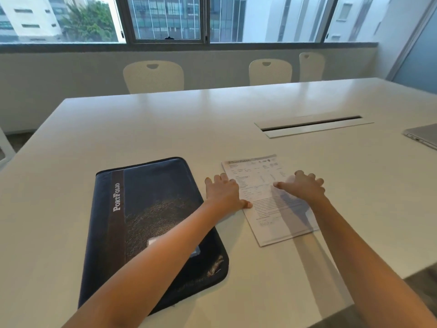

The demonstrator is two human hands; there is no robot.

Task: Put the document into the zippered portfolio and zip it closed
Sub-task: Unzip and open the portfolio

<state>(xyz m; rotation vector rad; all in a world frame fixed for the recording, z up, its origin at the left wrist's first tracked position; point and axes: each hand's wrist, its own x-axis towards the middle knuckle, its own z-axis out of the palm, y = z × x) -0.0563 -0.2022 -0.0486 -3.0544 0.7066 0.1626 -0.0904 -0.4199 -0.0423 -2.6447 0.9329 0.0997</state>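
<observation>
Near the tabletop's front edge the document (264, 197), likely light, limp and slippery, lies just right of the closed portfolio (151, 223), with the left hand (223, 194) and right hand (301, 187) spread flat on it, so pinching its long side edges seems best.

Bare white table (165, 129) is lying open ahead of both hands, with only the cable slot (312, 125) sitting well beyond the right hand (301, 187) and a laptop (423, 136) edging in far out to its right. Just beside the left hand (223, 194), on its outer side, the closed portfolio (151, 223) is lying flat and blocking a low sweep that way, and the left forearm is crossing over its near corner. Between the two hands the document (264, 209) is lying flat, offering no raised obstacle.
</observation>
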